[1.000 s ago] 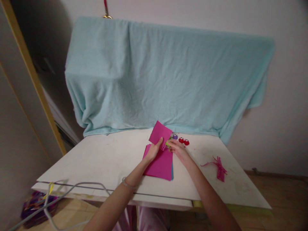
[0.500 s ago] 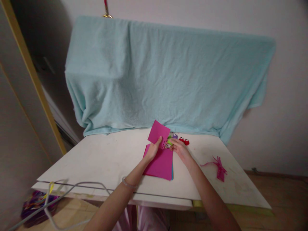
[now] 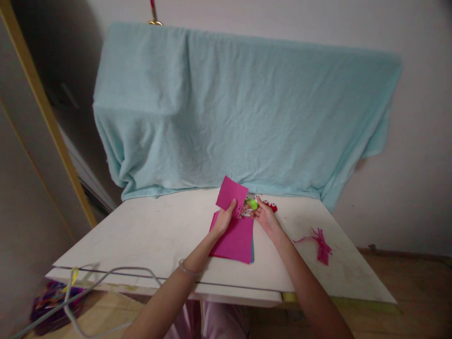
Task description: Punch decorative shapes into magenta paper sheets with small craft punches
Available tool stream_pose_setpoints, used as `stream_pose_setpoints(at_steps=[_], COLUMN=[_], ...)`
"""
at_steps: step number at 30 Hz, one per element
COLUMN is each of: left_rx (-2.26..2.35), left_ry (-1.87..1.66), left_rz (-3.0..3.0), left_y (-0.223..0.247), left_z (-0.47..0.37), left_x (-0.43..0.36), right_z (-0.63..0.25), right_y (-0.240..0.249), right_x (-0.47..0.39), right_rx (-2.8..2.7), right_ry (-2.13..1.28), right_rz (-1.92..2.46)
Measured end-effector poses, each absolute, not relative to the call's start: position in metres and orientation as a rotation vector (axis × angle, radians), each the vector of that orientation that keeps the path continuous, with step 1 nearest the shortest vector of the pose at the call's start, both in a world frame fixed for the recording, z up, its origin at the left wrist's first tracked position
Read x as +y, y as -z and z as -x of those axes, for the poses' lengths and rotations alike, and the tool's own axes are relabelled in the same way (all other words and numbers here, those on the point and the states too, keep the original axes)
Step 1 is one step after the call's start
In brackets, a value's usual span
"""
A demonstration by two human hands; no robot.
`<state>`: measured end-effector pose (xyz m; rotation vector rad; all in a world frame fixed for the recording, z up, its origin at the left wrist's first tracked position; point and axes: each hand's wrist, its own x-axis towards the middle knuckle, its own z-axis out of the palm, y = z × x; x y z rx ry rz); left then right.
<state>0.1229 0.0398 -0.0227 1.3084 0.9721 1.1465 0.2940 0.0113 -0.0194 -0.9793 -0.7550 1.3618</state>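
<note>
My left hand (image 3: pixel 223 220) grips a small pink paper sheet (image 3: pixel 231 190), its thumb lying on top. A row of small holes runs along the sheet's lower right edge. In the fingers of my right hand (image 3: pixel 265 218) is a small bright green craft punch (image 3: pixel 253 204), just right of that holed edge; I cannot tell if they touch. Below the held sheet lies a stack of coloured paper (image 3: pixel 235 241), pink on top with blue showing at the side. Two red pieces with eye-like spots (image 3: pixel 272 206) sit behind my right hand, and other small items there are partly hidden.
Pink paper scraps (image 3: pixel 323 249) lie on the right of the white table (image 3: pixel 155 230). A light blue towel (image 3: pixel 247 108) hangs along the back. At the front left a grey cable (image 3: pixel 123 269) crosses the table edge, above a purple bag (image 3: pixel 52 306).
My right hand has shifted slightly with the green punch, which now shows more fully and sits a little farther right of the pink sheet's edge. My left hand still holds the sheet.
</note>
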Motion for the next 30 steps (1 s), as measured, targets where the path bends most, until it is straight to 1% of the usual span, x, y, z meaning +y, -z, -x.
stream_pose_setpoints(at_steps=[6,13,18,26,30], left_rx=[0.935,0.883,0.886,0.967,0.933], left_ry=[-1.188,-1.129,-1.082,-1.067,-1.090], left_rz=[-1.306,-1.374,-1.408,-1.464,-1.489], left_y=[0.0236,0.0306,0.0264,0.0256,0.0306], left_z=[-0.1232,-0.1222,-0.1216,-0.1226,-0.1254], left_x=[0.0385,0.0391,0.0374,0.0384,0.0420], right_z=[-0.2955,-0.2960,-0.2946,-0.2937,-0.2917], right_y=[0.0209,0.0220,0.0156,0.0147,0.0147], right_x=[0.0130,0.0145,0.0108,0.0102,0.0096], right_rx=[-0.687,-0.703,-0.740,-0.599,-0.552], right_ry=[-1.354,-1.344,-1.351,-1.425,-1.407], right_rz=[0.941,0.935,0.978,0.887,0.853])
